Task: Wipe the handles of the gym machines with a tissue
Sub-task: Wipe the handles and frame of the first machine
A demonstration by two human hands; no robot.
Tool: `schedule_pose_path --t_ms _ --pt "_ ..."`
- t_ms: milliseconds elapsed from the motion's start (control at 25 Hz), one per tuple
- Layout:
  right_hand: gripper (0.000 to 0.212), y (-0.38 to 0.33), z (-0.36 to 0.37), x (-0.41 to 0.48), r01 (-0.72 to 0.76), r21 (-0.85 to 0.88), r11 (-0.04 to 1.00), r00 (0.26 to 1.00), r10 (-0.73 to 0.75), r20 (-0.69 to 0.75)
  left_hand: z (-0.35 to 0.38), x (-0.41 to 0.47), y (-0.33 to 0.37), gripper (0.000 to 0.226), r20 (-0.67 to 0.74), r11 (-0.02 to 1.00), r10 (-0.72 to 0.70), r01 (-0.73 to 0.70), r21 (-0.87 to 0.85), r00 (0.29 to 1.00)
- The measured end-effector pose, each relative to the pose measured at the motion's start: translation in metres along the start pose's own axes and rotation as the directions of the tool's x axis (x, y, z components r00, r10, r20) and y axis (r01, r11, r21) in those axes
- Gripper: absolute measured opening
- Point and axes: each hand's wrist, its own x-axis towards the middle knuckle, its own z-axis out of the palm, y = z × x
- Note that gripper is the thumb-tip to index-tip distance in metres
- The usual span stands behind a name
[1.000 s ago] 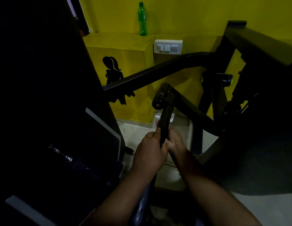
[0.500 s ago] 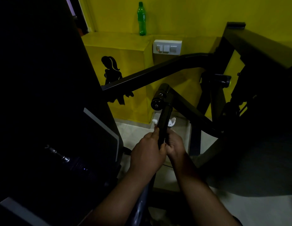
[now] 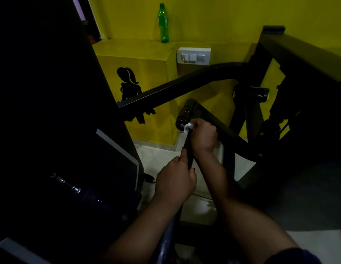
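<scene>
We are working on the slim black upright handle bar [image 3: 189,149] of a dark steel gym machine, which is standing on the pale floor in front of a yellow wall. Our right hand [image 3: 203,137] is wrapping its fingers round the top of that bar and pinching a small crumpled white tissue [image 3: 188,126] against it. The tissue is sitting at the bar's upper end, just under the thick round black grip [image 3: 184,116] that is crossing above it. Whether it is touching that grip we are unable to tell. Our left hand [image 3: 175,180] is curling round the lower stretch of the same bar, thumb lying along it. It is steadying the bar and carrying no tissue that we are able to see.

We are judging the task to be partly under way. The tissue is meeting only the top of this one bar, and in this dim light we are not able to say how much of the length below is clean. The round grip above, and the second black grip [image 3: 259,93] further back on the right, well apart from both hands, are probably waiting their turn.
</scene>
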Motion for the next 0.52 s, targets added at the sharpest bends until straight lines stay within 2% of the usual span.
schedule_pose_path --t_ms 80,120,200,240,280,320,360,400,440,480,520 --pt "0.024 0.001 0.003 0.014 -0.041 0.011 0.999 0.999 0.041 -0.017 -0.001 0.0 0.001 0.067 0.007 1.0 -0.009 0.008 0.009 1.0" --pt "0.022 0.003 0.005 0.017 -0.104 0.08 0.991 0.992 0.109 -0.061 -0.002 0.0 0.001 0.067 0.011 1.0 -0.011 0.011 0.012 1.0" --pt "0.02 0.01 0.012 0.012 -0.313 0.32 0.894 0.923 0.366 -0.12 -0.003 0.0 0.002 0.067 0.019 1.0 -0.013 0.013 0.021 1.0" --pt "0.018 0.016 0.016 0.007 -0.417 0.476 0.774 0.863 0.501 -0.059 -0.003 0.0 0.001 0.067 0.02 1.0 -0.012 0.011 0.022 1.0" --pt "0.014 0.023 0.02 0.006 -0.5 0.609 0.616 0.806 0.587 0.069 -0.003 0.001 0.001 0.067 0.021 1.0 -0.012 0.012 0.019 1.0" --pt "0.011 0.03 0.021 0.004 -0.579 0.658 0.482 0.763 0.605 0.228 -0.002 0.001 0.001 0.067 0.024 1.0 -0.015 0.015 0.012 1.0" --pt "0.009 0.035 0.02 0.003 -0.672 0.648 0.358 0.706 0.574 0.415 -0.002 0.002 0.001 0.067 0.027 1.0 -0.018 0.017 0.007 0.999" --pt "0.01 0.039 0.021 0.005 -0.763 0.614 0.204 0.611 0.537 0.581 -0.002 0.003 0.002 0.067 0.029 1.0 -0.022 0.022 0.006 0.999" --pt "0.011 0.04 0.021 0.005 -0.812 0.583 -0.021 0.504 0.478 0.719 -0.002 0.002 0.002 0.067 0.032 1.0 -0.028 0.028 0.004 0.999" --pt "0.005 0.041 0.023 0.004 -0.791 0.556 -0.256 0.447 0.378 0.81 -0.002 0.002 0.002 0.067 0.032 0.999 -0.032 0.032 -0.005 0.999" --pt "0.016 0.038 0.024 -0.003 -0.738 0.532 -0.415 0.46 0.268 0.847 -0.002 0.002 0.001 0.066 0.031 0.999 -0.033 0.034 -0.018 0.999"
